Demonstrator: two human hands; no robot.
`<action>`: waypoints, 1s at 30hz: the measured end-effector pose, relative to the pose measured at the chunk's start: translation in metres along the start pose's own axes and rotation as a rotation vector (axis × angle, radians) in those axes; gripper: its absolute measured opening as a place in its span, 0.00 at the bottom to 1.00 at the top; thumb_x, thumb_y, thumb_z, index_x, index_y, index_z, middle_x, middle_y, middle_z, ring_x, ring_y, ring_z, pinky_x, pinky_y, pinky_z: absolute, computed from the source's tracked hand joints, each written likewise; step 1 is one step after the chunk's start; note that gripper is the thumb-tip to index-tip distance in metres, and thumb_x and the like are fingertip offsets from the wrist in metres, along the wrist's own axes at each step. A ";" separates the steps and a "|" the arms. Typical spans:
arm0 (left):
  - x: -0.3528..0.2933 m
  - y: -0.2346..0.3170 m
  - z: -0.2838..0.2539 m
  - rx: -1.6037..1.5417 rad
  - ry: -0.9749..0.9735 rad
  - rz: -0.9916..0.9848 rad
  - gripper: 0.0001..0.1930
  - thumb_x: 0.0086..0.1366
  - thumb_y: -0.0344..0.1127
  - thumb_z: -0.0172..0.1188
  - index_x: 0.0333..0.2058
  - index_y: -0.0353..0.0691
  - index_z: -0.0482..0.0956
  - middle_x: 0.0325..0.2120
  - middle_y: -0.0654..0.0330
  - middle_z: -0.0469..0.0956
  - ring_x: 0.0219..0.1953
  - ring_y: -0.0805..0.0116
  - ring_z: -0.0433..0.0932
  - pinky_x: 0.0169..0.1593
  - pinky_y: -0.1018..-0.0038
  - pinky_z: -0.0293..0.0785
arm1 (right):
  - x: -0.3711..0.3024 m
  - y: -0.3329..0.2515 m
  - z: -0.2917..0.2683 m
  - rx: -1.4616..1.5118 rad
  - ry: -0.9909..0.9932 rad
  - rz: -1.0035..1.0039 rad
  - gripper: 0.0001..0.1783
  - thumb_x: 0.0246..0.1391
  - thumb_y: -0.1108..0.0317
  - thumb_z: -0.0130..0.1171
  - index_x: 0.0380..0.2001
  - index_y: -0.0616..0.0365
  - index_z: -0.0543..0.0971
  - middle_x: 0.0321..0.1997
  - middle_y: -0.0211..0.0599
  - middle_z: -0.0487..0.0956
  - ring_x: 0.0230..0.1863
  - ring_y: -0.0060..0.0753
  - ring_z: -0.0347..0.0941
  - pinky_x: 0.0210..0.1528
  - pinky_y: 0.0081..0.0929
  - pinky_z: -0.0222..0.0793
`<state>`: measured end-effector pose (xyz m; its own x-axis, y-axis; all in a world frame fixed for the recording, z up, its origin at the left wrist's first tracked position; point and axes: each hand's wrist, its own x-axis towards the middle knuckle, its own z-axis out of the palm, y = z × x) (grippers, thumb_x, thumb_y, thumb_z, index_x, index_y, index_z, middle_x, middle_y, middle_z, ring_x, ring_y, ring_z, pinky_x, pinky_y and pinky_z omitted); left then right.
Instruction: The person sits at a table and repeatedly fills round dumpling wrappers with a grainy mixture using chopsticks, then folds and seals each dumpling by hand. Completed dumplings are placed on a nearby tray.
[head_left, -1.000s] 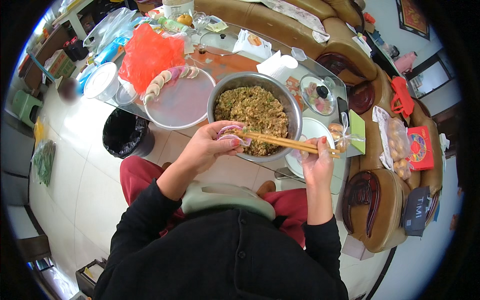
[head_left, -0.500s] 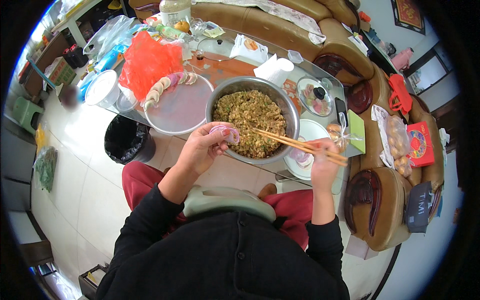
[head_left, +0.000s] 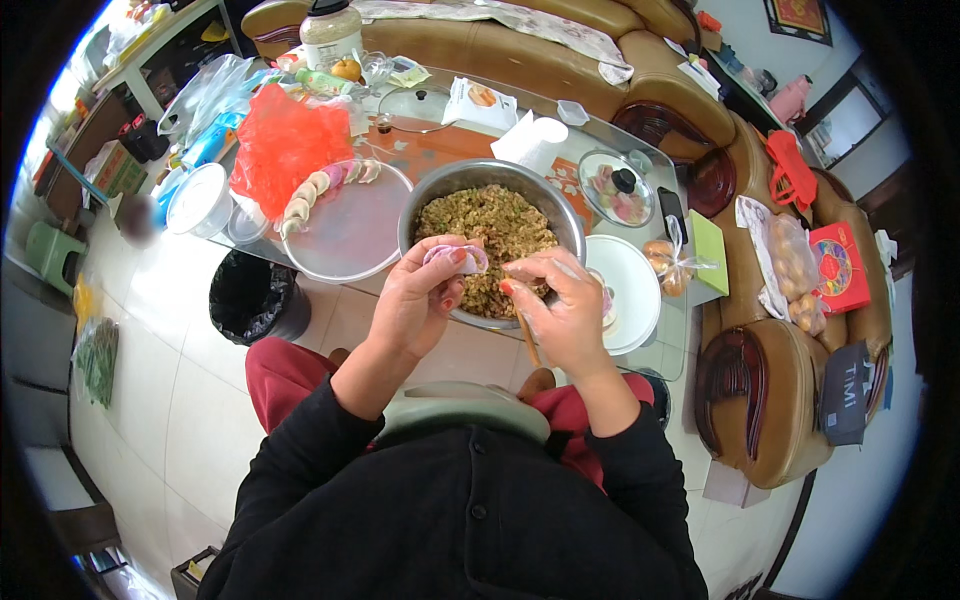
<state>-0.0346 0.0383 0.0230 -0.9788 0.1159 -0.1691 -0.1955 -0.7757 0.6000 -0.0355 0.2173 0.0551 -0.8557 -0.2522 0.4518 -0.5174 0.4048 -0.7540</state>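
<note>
L hand [head_left: 415, 298] fingers nearly closed, pinching purple wrapper [head_left: 462, 258], which appears over bowl's [head_left: 490, 170] near-L side; R hand [head_left: 566, 308] fingers half-curled, holding chopsticks [head_left: 529, 343]. Prob. folding stage; next move calls for careful edge-pinching w/ both.

A bent purple dumpling wrapper [head_left: 472, 259] is held over minced filling [head_left: 497, 212] in a steel bowl [head_left: 564, 213]. Wooden chopsticks [head_left: 528, 340] slant nearby, partly hidden.

Red plastic bag [head_left: 285, 140]; black-lined bin [head_left: 258, 298] on floor [head_left: 140, 430]; red box [head_left: 840, 268] on brown sofa [head_left: 796, 395].
</note>
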 end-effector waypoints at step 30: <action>-0.006 -0.018 -0.009 0.165 -0.163 0.101 0.16 0.63 0.27 0.57 0.49 0.35 0.72 0.40 0.58 0.77 0.35 0.74 0.78 0.37 0.79 0.75 | 0.001 0.003 0.013 0.079 0.024 0.062 0.06 0.50 0.74 0.59 0.31 0.64 0.79 0.27 0.40 0.76 0.27 0.34 0.72 0.30 0.26 0.66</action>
<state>-0.0250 0.0462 0.0062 -0.9882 0.1520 0.0182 -0.0909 -0.6784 0.7290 -0.0379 0.2066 0.0475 -0.8865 -0.2076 0.4135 -0.4620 0.3481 -0.8157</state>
